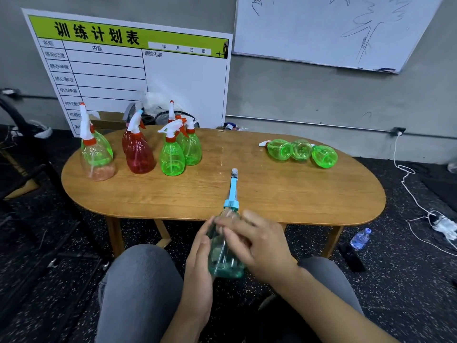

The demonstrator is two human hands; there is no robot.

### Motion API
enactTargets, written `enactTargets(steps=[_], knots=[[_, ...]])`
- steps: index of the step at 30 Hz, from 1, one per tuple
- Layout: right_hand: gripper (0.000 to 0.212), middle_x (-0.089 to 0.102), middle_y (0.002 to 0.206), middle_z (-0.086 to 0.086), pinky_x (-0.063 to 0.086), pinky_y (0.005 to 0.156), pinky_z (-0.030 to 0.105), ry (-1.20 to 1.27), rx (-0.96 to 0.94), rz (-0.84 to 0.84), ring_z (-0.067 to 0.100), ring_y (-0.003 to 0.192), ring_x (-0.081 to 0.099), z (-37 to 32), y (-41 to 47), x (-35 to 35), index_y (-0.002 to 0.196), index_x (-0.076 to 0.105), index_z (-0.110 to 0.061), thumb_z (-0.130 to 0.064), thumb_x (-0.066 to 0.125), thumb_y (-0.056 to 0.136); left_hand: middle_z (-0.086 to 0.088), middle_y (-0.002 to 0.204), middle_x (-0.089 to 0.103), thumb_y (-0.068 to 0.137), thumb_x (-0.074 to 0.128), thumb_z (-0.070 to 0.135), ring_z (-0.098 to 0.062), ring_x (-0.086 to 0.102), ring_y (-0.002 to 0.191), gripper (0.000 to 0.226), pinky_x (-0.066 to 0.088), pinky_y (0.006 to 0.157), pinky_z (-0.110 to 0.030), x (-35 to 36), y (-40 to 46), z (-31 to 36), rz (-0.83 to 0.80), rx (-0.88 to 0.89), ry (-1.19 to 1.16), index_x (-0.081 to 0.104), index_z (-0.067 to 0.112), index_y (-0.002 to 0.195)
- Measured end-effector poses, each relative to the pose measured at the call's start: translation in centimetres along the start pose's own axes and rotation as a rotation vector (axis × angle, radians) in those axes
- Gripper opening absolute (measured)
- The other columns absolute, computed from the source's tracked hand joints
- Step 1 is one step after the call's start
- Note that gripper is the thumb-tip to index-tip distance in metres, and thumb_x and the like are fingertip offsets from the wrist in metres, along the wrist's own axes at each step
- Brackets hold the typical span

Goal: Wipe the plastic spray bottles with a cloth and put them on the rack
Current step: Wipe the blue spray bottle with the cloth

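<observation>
Teal spray bottle at 6 o'clock of the view, held over the lap between both hands, just off the near edge of the oval wooden table. Blue trigger head and nozzle point toward 12 o'clock, out over the tabletop.

Left hand: fingers long and only lightly bent, laid along the bottle's left side, palm against the plastic. Right hand: fingers curled over the bottle's upper shoulder from the right, fingertips blurred. No cloth can be made out in either hand.

On the table, 10 to 11 o'clock from the held bottle: 1 clear bottle with orange collar standing farthest left, with a green one close behind it. 1 red bottle to its right, a second red one close behind. 2 upright green bottles further right, touching or nearly so.

At 1 o'clock: 3 green bottles lying on their sides in a row, bases toward the camera, side by side.

Behind the table at 11 o'clock, a green-and-white chart board leans on the wall; whiteboard at 1 o'clock. Small water bottle on the dark floor at 3 o'clock, beside white cables.
</observation>
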State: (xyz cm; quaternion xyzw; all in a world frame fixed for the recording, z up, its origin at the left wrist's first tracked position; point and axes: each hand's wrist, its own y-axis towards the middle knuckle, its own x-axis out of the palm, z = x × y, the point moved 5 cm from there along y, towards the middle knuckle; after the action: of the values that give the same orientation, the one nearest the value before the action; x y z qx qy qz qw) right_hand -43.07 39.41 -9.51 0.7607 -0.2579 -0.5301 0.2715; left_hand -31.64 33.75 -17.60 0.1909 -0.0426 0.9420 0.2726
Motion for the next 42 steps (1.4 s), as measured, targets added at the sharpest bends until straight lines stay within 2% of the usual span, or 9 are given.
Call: enactTargets(steps=[6, 10, 15, 20, 24, 27, 33, 37, 42], knots=[[0.037, 0.043, 0.078, -0.022, 0.031, 0.053, 0.008, 0.052, 0.179, 0.019, 0.0, 0.06, 0.045, 0.9, -0.3, 0.9, 0.125, 0.074, -0.03, -0.044, 0.045, 0.108, 0.006, 0.137, 0.071, 0.105, 0.039, 0.038, -0.019, 0.068, 0.128, 0.046, 0.051, 0.107, -0.052, -0.1, -0.2, -0.2, 0.022, -0.002, 0.001, 0.058, 0.034, 0.146], [0.027, 0.06, 0.096, -0.008, 0.047, 0.061, 0.021, 0.033, -0.154, -0.054, 0.007, 0.075, 0.057, -2.0, -3.0, 0.9, 0.125, 0.075, -0.025, -0.033, 0.056, 0.107, -0.004, 0.132, 0.075, 0.115, 0.028, 0.027, -0.025, 0.071, 0.123, 0.043, 0.06, 0.091, -0.035, -0.5, -0.2, -0.6, 0.023, -0.032, -0.059, 0.056, 0.033, 0.148], [0.027, 0.045, 0.101, -0.008, 0.048, 0.062, 0.026, -0.057, -0.458, -0.134, 0.011, 0.081, 0.051, -3.0, -4.1, 0.6, 0.125, 0.077, -0.021, -0.028, 0.069, 0.1, -0.011, 0.129, 0.075, 0.114, 0.029, 0.028, -0.029, 0.073, 0.119, 0.043, 0.06, 0.092, -0.033, -0.2, -0.2, 0.1, 0.023, -0.045, -0.131, 0.055, 0.029, 0.149], [0.038, 0.053, 0.081, -0.019, 0.04, 0.05, 0.015, 0.005, -0.067, -0.033, 0.001, 0.062, 0.047, 0.4, 0.2, 0.3, 0.121, 0.077, -0.027, -0.043, 0.044, 0.111, 0.005, 0.131, 0.075, 0.104, 0.039, 0.041, -0.02, 0.072, 0.12, 0.045, 0.057, 0.091, -0.043, 0.0, -0.2, 0.1, 0.038, -0.054, -0.057, 0.058, 0.037, 0.144], [0.04, 0.043, 0.075, -0.026, 0.033, 0.046, 0.01, 0.027, 0.168, -0.003, 0.001, 0.057, 0.047, 2.1, 0.9, 1.4, 0.124, 0.075, -0.028, -0.045, 0.043, 0.107, 0.004, 0.134, 0.073, 0.112, 0.034, 0.036, -0.023, 0.07, 0.124, 0.04, 0.054, 0.103, -0.054, -0.3, -0.2, -0.4, 0.047, -0.056, -0.031, 0.058, 0.039, 0.145], [0.038, 0.049, 0.082, -0.02, 0.038, 0.053, 0.01, 0.006, 0.11, 0.002, -0.001, 0.063, 0.047, 0.3, -0.7, 1.7, 0.127, 0.073, -0.028, -0.043, 0.042, 0.11, 0.002, 0.135, 0.073, 0.115, 0.03, 0.03, -0.023, 0.069, 0.126, 0.042, 0.054, 0.101, -0.051, -0.7, 0.0, -0.5, 0.057, -0.062, -0.076, 0.057, 0.035, 0.147], [0.028, 0.061, 0.098, -0.005, 0.053, 0.062, 0.029, -0.017, -0.391, -0.133, 0.014, 0.077, 0.058, -3.3, -5.8, 2.2, 0.128, 0.075, -0.022, -0.028, 0.068, 0.102, -0.01, 0.132, 0.074, 0.113, 0.032, 0.032, -0.028, 0.073, 0.12, 0.043, 0.063, 0.088, -0.031, -0.8, -0.2, 0.1, 0.062, -0.063, -0.224, 0.057, 0.027, 0.148], [0.026, 0.053, 0.085, -0.004, 0.047, 0.057, 0.027, -0.044, -0.392, -0.078, 0.013, 0.072, 0.052, -2.6, -4.4, 1.0, 0.126, 0.076, -0.022, -0.027, 0.07, 0.1, -0.009, 0.132, 0.074, 0.113, 0.031, 0.03, -0.026, 0.073, 0.119, 0.043, 0.061, 0.088, -0.028, -0.4, -0.1, 0.6, 0.042, -0.039, -0.196, 0.057, 0.026, 0.148], [0.026, 0.058, 0.087, -0.01, 0.046, 0.056, 0.019, -0.026, -0.228, 0.007, 0.005, 0.07, 0.053, -1.4, -2.0, 1.3, 0.12, 0.078, -0.025, -0.033, 0.056, 0.108, -0.003, 0.131, 0.075, 0.103, 0.039, 0.043, -0.026, 0.071, 0.122, 0.047, 0.054, 0.098, -0.046, -0.7, 0.2, 0.9, 0.066, -0.017, -0.085, 0.059, 0.033, 0.145]])
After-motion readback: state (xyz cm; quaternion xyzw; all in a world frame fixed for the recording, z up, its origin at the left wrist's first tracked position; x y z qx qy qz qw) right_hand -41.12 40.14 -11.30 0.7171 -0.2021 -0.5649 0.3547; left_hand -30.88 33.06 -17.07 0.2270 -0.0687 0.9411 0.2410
